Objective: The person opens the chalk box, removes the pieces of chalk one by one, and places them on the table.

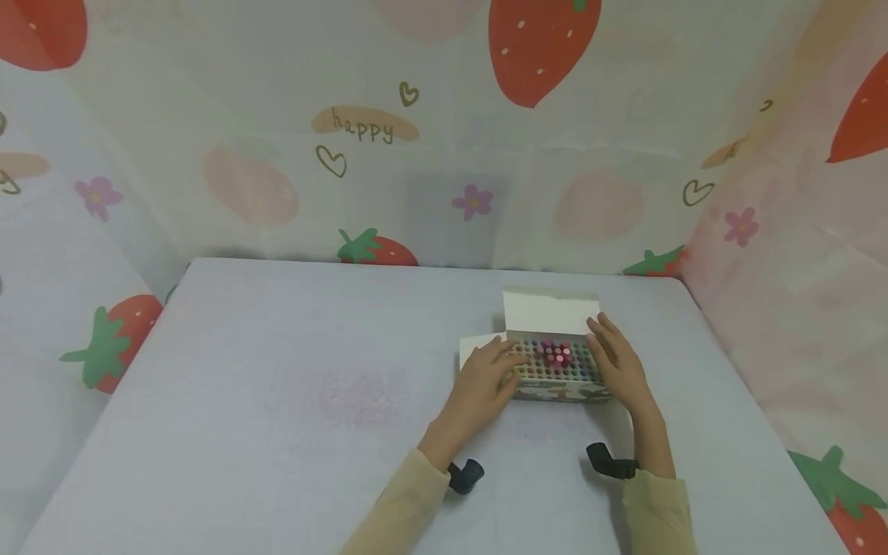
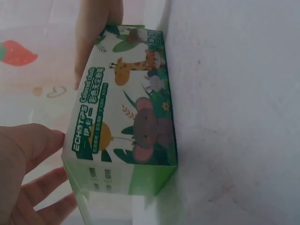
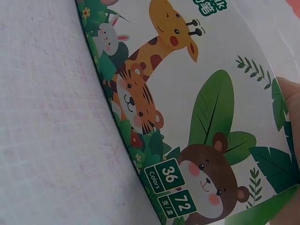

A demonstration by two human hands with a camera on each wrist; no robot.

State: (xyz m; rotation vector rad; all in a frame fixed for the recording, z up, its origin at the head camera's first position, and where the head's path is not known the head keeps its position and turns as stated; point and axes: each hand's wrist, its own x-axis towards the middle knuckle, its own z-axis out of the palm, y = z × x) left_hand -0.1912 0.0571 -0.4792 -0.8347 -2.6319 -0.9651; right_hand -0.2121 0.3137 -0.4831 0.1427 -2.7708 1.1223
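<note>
A box of colored chalk (image 1: 563, 393) stands on the table, its white lid (image 1: 551, 311) folded back. Rows of chalk ends fill it, and a cluster of pink and purple chalks (image 1: 557, 354) sticks up near the middle. At the box's left end is my left hand (image 1: 480, 381), fingers extended over the edge; the left wrist view shows the thumb by the box's (image 2: 119, 103) top corner. My right hand (image 1: 620, 368) lies along the right end with fingers fairly straight. The right wrist view shows mainly the printed box front (image 3: 187, 108); most of that hand is hidden.
A white side flap (image 1: 470, 348) sticks out left of the box. The white table (image 1: 229, 447) carries faint pink smudges (image 1: 357, 397). Strawberry-printed cloth (image 1: 277, 92) hangs behind and at both sides. Each wrist wears a black camera mount (image 1: 610, 462).
</note>
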